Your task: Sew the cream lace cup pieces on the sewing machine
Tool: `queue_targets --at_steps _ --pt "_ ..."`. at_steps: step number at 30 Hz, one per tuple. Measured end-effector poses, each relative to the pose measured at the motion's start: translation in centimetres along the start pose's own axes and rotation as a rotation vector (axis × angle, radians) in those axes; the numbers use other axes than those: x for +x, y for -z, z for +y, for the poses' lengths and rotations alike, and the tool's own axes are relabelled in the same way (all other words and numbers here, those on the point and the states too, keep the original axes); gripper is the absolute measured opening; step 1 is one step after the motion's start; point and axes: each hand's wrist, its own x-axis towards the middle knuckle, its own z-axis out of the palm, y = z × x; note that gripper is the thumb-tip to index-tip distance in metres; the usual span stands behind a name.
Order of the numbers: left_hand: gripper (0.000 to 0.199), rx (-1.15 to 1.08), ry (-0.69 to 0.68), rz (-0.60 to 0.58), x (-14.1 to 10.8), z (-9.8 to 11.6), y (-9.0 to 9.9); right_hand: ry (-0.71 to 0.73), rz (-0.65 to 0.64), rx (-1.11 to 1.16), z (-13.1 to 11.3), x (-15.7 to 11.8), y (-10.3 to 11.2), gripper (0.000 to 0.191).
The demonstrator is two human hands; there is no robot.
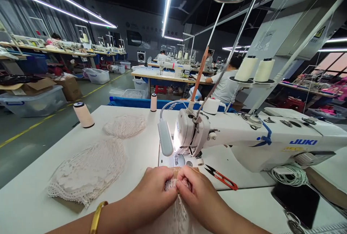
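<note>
Both hands [159,185] [197,190] pinch fabric [177,216], its folds running toward the machine [235,129].

Cardboard box [42,84] atop plastic bin [46,100] near yellow floor line [20,132]

Pale pink fabric [177,214], orange snips [223,177] (black blades [216,173]), white sewing machine [230,129], 2 cream cones [247,69]

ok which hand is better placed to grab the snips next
Probably the right hand: the snips lie to its right, while the left hand is farther across. Both are gripping the lacy fabric, so the right would have to let go.
</note>
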Motion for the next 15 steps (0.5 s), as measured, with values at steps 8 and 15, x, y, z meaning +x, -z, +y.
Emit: queue_targets --at_steps 8,15 --pt "0.02 0.548 -0.565 0.59 2.4 -5.4 -3.5 0.096 0.144 -0.286 3.7 2.6 -1.7 0.02" --pt "0.025 0.585 -0.701 0.472 2.5 -5.4 -2.9 0.173 0.125 -0.311 4.5 1.8 -0.6 0.011"
